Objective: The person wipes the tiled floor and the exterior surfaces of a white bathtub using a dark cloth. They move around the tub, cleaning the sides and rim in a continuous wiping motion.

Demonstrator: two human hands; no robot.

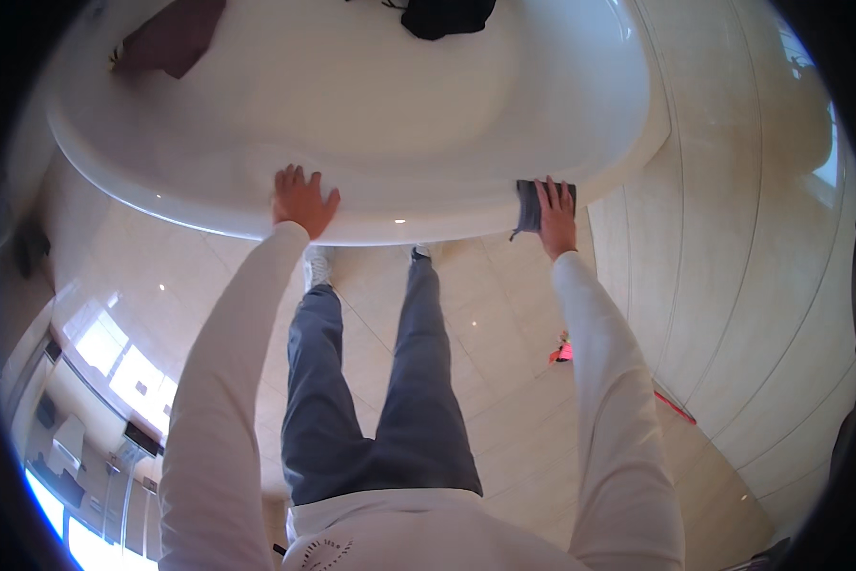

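Note:
A large white bathtub (390, 105) fills the upper part of the view. On its near rim rests my left hand (302, 201), fingers spread, with nothing in it. Farther right along the same rim, my right hand (556, 214) lies flat with its fingers stretched over a dark grey cloth (531, 207). The cloth is pressed against the rim, and a corner of it hangs over the outer side. Part of it is hidden under the hand.
Inside the tub lie a maroon cloth (173, 40) at the far left and a black item (447, 14) at the far edge. A tiled wall (704, 190) rises on the right. On the floor are a small pink object (563, 352) and a red stick (676, 407).

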